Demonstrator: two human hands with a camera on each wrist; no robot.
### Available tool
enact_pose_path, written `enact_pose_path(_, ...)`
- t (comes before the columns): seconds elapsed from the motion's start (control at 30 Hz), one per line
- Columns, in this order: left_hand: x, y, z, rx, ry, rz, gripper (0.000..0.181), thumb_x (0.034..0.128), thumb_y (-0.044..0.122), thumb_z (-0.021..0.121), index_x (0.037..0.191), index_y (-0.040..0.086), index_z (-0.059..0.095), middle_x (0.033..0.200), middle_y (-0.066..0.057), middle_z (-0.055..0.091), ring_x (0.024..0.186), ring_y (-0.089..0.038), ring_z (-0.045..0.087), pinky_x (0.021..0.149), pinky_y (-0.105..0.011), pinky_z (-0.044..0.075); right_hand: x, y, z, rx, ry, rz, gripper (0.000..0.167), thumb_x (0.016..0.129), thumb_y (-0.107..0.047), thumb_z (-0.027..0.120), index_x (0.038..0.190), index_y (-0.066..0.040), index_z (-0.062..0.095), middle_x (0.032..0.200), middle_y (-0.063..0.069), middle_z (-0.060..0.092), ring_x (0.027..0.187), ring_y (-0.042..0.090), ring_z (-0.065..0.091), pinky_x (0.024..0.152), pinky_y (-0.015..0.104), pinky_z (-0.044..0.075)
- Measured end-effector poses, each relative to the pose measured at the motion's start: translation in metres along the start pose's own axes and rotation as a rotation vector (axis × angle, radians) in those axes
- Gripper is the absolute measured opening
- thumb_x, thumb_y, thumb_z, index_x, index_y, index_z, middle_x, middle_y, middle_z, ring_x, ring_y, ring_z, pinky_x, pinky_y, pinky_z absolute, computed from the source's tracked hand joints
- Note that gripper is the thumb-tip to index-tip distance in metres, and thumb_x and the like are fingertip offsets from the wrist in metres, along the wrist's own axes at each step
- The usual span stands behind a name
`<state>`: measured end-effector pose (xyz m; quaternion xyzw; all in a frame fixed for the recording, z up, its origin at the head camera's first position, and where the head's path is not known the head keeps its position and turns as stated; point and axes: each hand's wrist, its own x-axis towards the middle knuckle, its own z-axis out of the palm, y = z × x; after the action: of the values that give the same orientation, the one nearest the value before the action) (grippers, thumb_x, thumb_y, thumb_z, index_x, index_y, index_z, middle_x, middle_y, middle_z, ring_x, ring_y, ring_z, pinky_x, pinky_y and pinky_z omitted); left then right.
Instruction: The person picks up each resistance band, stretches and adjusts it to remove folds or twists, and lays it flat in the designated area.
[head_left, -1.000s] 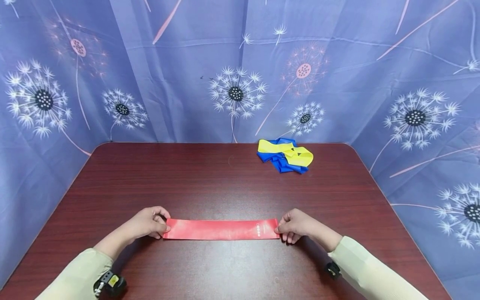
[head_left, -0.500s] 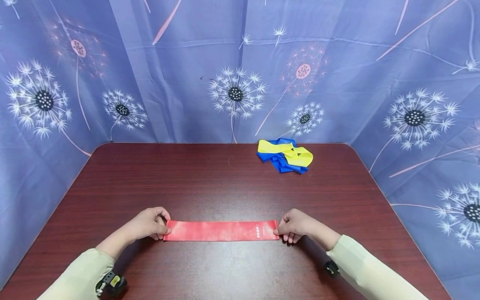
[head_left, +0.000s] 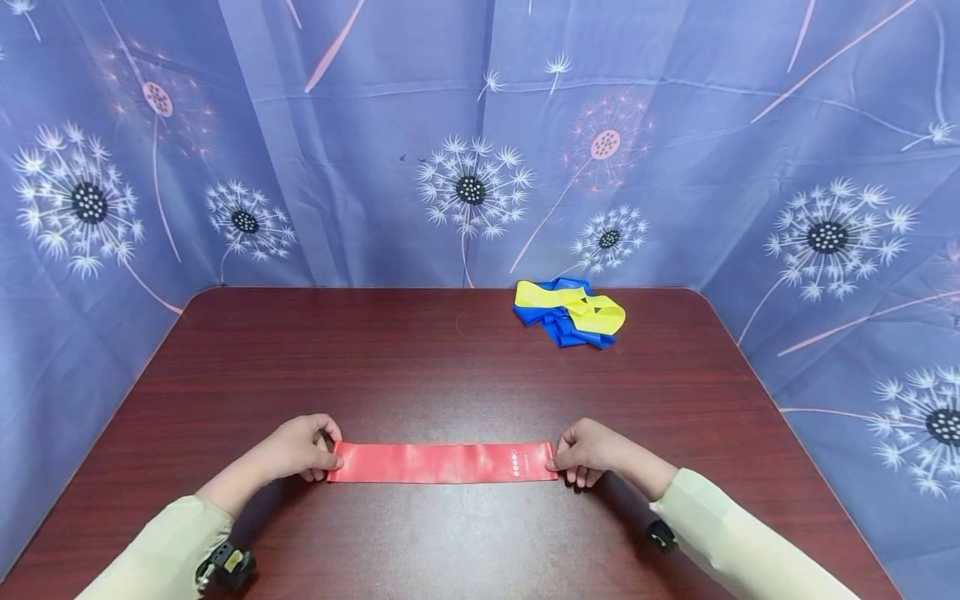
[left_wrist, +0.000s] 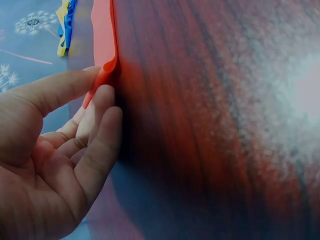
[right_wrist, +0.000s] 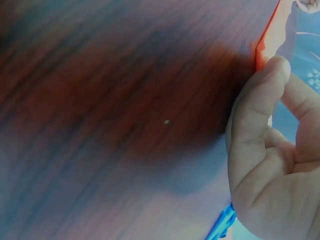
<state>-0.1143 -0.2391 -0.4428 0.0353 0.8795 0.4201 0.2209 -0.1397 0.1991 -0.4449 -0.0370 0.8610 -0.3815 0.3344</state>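
Observation:
A flat red resistance loop band (head_left: 442, 463) stretches straight between both hands, low over the front half of the table, with white print near its right end. The left hand (head_left: 303, 447) pinches its left end between thumb and fingers; in the left wrist view the band (left_wrist: 104, 35) shows a folded, doubled edge at the fingertips. At the right end, the right hand (head_left: 588, 452) pinches the band with thumb on top. From the right wrist view, the hand (right_wrist: 267, 145) hides most of that end.
Toward the back right of the brown wooden table (head_left: 360, 358) lies a crumpled pile: a yellow band (head_left: 603, 316) on top of a blue band (head_left: 566, 331). A blue curtain (head_left: 360, 167) with dandelion print hangs along the back and both sides.
The red band's middle has shifted slightly toward the person and lies flatter and straighter. Both hands keep their hold at its ends, almost still.

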Motion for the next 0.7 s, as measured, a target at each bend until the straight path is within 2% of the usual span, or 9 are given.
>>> enact_pose_path(0.27,-0.0007,0.0004,-0.0006,0.04,0.013,-0.009,0.025,0.082,0.003,0.078,0.097,-0.001,0.058,0.061,-0.003,0.06,0.052,-0.013,0.057,0.051,-0.031,0.054,-0.0003,0.0003,0.0012,0.015,0.002,-0.003,0.021,0.089,-0.013,0.074,0.071,-0.006,0.065,0.052,-0.005,0.058,0.045,0.004,0.054,0.046,0.019,0.047)
enact_pose_path(0.7,-0.0028,-0.0056,-0.0071,-0.058,-0.065,0.029,0.032,0.0862,0.006,0.076,0.109,-0.008,0.057,0.068,-0.002,0.063,0.059,-0.013,0.06,0.056,-0.031,0.056,-0.0038,0.0039,-0.0066,0.077,-0.063,-0.025,0.017,0.091,-0.018,0.072,0.082,-0.003,0.071,0.059,-0.004,0.062,0.05,0.005,0.058,0.047,0.018,0.047)
